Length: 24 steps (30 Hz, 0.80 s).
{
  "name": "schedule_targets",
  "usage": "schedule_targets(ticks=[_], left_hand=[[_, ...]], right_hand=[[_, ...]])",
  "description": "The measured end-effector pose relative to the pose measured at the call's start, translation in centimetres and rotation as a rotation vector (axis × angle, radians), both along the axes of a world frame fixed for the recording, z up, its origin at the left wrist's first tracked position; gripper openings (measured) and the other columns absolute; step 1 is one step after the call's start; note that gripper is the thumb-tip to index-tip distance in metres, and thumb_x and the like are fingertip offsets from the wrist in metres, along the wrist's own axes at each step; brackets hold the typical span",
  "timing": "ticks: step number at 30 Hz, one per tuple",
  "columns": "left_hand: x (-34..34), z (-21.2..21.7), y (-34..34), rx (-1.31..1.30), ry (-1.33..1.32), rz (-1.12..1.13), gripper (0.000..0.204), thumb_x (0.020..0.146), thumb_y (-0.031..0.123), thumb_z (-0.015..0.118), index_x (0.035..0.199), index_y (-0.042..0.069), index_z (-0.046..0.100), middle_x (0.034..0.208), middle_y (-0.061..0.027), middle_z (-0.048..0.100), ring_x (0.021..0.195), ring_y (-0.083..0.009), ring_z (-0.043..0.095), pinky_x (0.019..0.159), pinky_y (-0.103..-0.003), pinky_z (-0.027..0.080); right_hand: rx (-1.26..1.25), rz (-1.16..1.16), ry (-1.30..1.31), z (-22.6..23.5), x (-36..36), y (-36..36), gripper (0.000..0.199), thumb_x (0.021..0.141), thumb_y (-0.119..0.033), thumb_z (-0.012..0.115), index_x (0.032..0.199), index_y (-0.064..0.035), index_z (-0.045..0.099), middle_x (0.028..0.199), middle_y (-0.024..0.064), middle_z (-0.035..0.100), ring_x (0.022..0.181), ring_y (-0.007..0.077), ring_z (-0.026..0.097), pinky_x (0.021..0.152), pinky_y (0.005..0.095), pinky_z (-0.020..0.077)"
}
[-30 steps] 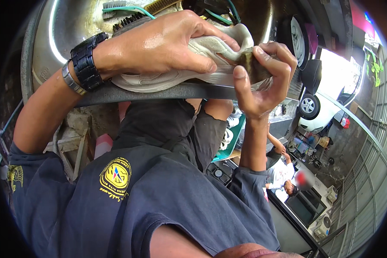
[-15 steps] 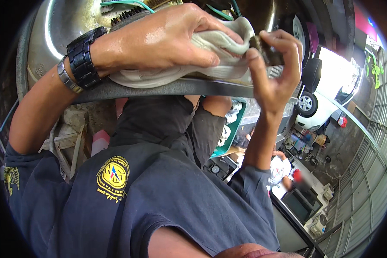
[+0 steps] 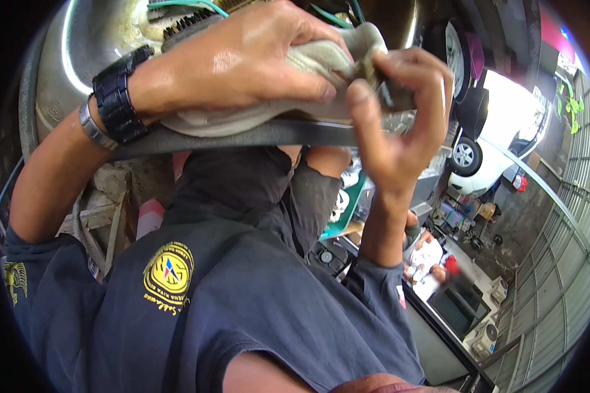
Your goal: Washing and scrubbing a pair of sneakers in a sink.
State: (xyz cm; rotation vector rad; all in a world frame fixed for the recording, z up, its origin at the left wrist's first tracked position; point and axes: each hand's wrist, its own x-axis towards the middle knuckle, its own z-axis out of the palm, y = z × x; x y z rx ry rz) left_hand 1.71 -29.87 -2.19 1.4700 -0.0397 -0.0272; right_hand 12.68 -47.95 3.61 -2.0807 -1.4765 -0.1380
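The metal basin is cut off at the top; along its near rim a pale shoe is held, its middle covered by the left hand, whose fingers are clamped on it; by the blurred right hand a brown brush is pinched at the shoe's right end, its outline hard to make out; bare basin surface is left open beside the black watch.

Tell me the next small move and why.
Probably one more short stroke along the right end of the pale shoe: the right hand holds what looks like a brown brush there, while the left hand grips the shoe.
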Motion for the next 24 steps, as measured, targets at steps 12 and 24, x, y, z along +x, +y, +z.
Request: schedule_targets(ticks=[12, 24], left_hand=[[-0.2, -1.2, -0.8, -0.088, -0.08, 0.127, 0.025, 0.087, 0.014, 0.073, 0.107, -0.002, 0.071, 0.092, -0.0048, 0.073, 0.085, -0.0076, 0.063, 0.08, -0.028, 0.051], [-0.1, -0.6, -0.3, -0.043, -0.043, 0.077, 0.027, 0.092, 0.015, 0.07, 0.114, -0.002, 0.068, 0.097, -0.0043, 0.072, 0.091, -0.0088, 0.063, 0.085, -0.029, 0.051]], right_hand=[[-0.12, 0.018, -0.02, 1.3, -2.3, 0.8, 0.03, 0.081, -0.016, 0.08, 0.103, 0.0003, 0.067, 0.105, 0.0107, 0.063, 0.101, 0.0225, 0.06, 0.091, 0.0346, 0.0469], [-0.111, 0.009, -0.031, 0.5, -0.8, 0.8, 0.031, 0.081, -0.02, 0.081, 0.102, -0.0011, 0.068, 0.105, 0.0101, 0.064, 0.1, 0.0225, 0.061, 0.092, 0.0343, 0.0464]])
